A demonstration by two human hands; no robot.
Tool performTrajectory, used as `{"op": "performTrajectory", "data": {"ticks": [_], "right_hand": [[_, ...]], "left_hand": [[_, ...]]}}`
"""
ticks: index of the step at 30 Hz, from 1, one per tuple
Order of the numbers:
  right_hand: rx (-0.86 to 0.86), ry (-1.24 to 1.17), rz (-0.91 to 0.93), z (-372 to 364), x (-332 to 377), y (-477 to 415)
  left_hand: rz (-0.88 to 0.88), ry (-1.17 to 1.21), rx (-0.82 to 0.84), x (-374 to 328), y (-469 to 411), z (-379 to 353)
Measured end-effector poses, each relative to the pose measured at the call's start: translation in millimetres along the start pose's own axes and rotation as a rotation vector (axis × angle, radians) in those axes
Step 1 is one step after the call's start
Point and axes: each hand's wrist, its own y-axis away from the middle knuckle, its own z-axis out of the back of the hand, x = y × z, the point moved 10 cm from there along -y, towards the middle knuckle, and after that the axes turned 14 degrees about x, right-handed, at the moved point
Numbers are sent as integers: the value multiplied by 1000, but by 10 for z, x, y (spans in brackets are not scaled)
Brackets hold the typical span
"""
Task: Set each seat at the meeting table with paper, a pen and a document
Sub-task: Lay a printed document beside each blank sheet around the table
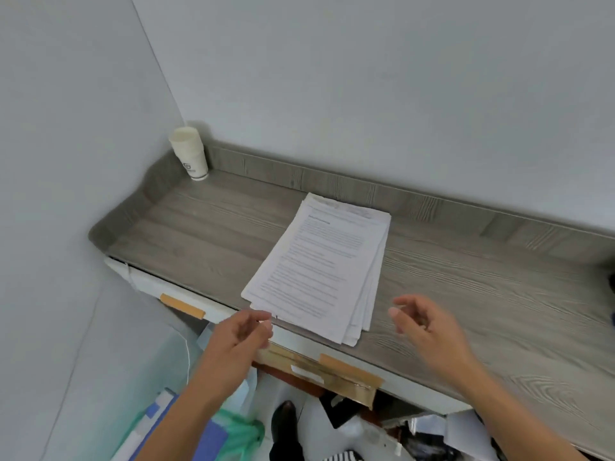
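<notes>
A loose stack of printed documents [321,264] lies on a grey wood-grain counter [466,287], its near corner just over the front edge. My left hand [239,337] hovers at the stack's near-left corner, fingers relaxed and holding nothing. To the right of the stack my right hand [422,327] hovers over the counter, fingers loosely spread and empty. Neither hand touches the paper. No pen is in view.
A stack of paper cups [191,153] stands in the counter's back left corner against the walls. White drawers with tan handles [182,306] sit under the counter. Below lie a green bag with folders [199,434] and clutter on the floor.
</notes>
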Motion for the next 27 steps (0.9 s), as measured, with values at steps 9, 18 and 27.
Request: {"op": "performTrajectory", "data": {"ticks": [9,18,27], "right_hand": [[-219,-336,-315,-15,-49,-685],[-44,-695,-440,-417,10,-1288],[-80,-376,-44,-58,726,-1100]], "left_hand": [[-148,-856,215,-16,-1334,-32],[-284,-1146,262,94,-1506,-148],[-95,-162,178,-406,-1779,363]]}}
